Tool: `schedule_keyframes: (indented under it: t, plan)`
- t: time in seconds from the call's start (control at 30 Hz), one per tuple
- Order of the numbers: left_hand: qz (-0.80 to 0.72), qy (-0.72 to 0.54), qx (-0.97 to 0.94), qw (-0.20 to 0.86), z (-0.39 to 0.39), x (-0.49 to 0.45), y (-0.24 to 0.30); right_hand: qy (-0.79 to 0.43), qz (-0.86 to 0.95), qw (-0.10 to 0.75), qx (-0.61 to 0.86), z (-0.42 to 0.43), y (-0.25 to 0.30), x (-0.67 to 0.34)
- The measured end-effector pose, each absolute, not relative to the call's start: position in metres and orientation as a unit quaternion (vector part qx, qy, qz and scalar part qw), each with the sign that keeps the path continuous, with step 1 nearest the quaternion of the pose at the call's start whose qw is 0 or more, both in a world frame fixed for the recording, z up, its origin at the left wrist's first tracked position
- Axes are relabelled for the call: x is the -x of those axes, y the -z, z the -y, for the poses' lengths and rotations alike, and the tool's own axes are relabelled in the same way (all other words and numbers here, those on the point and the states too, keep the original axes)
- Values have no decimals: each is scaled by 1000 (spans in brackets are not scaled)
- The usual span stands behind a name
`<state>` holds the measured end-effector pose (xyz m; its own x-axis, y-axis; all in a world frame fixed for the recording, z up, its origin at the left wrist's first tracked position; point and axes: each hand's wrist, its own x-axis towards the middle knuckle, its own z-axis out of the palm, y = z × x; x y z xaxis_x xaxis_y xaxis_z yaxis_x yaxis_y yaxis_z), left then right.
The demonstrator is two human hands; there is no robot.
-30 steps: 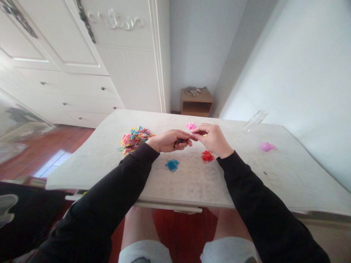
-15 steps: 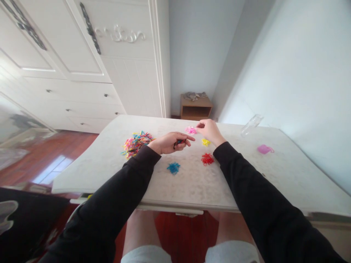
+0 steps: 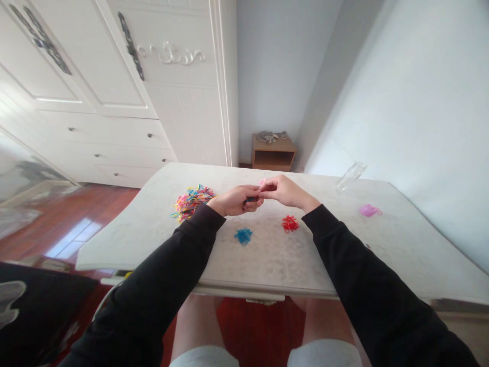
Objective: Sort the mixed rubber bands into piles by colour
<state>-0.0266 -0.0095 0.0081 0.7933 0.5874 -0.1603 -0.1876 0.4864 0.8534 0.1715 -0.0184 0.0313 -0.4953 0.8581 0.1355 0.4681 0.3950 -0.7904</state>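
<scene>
My left hand (image 3: 240, 200) is closed around a small bunch of dark and coloured rubber bands (image 3: 251, 199), only partly visible between its fingers. Fingertips pinched, my right hand (image 3: 284, 191) meets the left fingertips; whatever lies in the pinch is too small to make out. Behind the hands a bit of the pink pile (image 3: 262, 182) shows, and the yellow pile is hidden by my right hand. Nearer to me lie a blue pile (image 3: 243, 235) and a red pile (image 3: 290, 224) of bands. A larger mixed-colour pile (image 3: 191, 203) sits left of my left hand.
On the white table (image 3: 267, 265), a clear plastic bottle or tube (image 3: 350, 177) lies at the back right, with a pinkish-purple item (image 3: 370, 210) in front of it. Beyond the table stand a small wooden cabinet (image 3: 273, 153) and a white wardrobe (image 3: 183, 112).
My right hand has moved left and nearer, from beside the pink pile to my left fingertips. It now covers the yellow pile. The left index finger, stretched out before, is drawn in.
</scene>
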Motion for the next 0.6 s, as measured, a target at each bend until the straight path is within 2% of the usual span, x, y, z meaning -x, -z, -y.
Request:
schedule_keyframes:
  t: [0.13,0.3,0.37,0.5,0.6]
  plan:
    - [-212,-240,-435,841,8,32,-14,-354,760,319,443,13,-31,-168]
    - [-250,-294,-393,835,0,39,-20,-267,723,388,505,8,-42,-165]
    - [-272,-336,-362,826,-3,41,-21,-271,734,353,512,6,-42,-161]
    - [-316,-407,-321,795,-9,45,-21,-292,774,233,511,4,-33,-144]
    - [-333,-418,-331,778,-12,48,-22,-276,799,211,490,3,-26,-129]
